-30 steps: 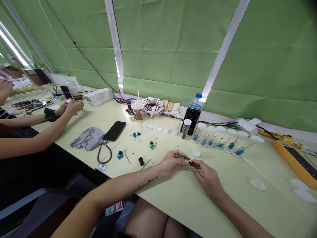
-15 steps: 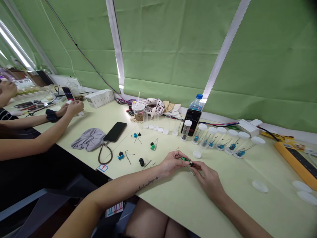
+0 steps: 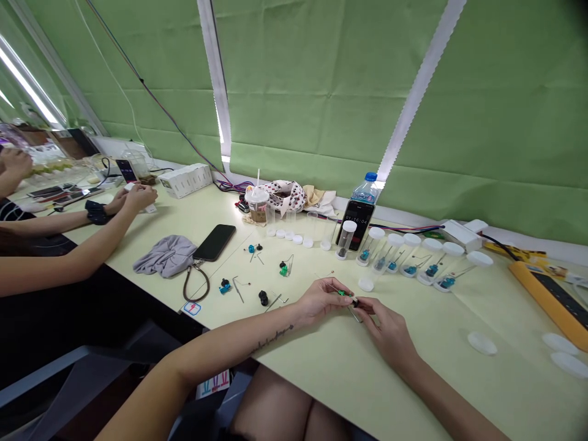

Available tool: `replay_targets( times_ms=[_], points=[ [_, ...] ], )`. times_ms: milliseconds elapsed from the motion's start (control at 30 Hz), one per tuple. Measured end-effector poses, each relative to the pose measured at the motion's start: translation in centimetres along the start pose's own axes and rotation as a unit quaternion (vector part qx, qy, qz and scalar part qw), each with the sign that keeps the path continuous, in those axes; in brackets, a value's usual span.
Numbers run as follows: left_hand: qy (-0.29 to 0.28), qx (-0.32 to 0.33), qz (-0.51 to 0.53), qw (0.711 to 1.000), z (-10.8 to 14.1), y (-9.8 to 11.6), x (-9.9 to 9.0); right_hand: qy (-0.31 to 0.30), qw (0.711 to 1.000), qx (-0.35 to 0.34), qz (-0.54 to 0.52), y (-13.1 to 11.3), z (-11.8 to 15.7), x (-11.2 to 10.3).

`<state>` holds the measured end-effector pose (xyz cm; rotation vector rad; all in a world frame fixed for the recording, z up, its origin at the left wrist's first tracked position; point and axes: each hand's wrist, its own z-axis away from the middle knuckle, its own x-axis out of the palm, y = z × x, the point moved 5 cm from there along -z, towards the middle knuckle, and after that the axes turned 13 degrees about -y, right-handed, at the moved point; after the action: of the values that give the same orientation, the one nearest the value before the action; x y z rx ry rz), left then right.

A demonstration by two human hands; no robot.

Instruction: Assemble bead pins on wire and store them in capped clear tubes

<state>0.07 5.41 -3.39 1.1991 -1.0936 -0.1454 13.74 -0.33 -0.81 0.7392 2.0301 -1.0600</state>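
Note:
Above the table, my left hand pinches a small green part, mostly covered by the fingers. My right hand has its fingertips closed on a small black knob that meets the green part. Just below the fingers a thin metal rod shows; whether it is held I cannot tell. Left of my hands lie a black part, a green part with a black knob, blue parts and bent hex keys. A white cap sits just beyond my fingers.
Several clear tubes with white caps hold blue parts on the right. A phone showing a timer leans against a bottle. An orange power strip lies at far right. To the left, another person's hands work.
Both hands stay almost in place, with only a slight shift of the fingers around the green part and black knob. The view has moved very slightly.

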Motion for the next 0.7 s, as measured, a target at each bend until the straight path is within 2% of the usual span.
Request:
replay_targets(
  times_ms=[533, 700],
  points=[
    [-0.020, -0.024, -0.006, 0.999, 0.06, 0.27, 0.37, -0.001, 1.000, -0.007, 0.017, 0.25, 0.19, 0.19],
    [-0.033, -0.019, -0.006, 0.999, 0.02, 0.43, 0.50, 0.000, 1.000, 0.015, 0.001, 0.63, 0.36, 0.29]
  ],
)
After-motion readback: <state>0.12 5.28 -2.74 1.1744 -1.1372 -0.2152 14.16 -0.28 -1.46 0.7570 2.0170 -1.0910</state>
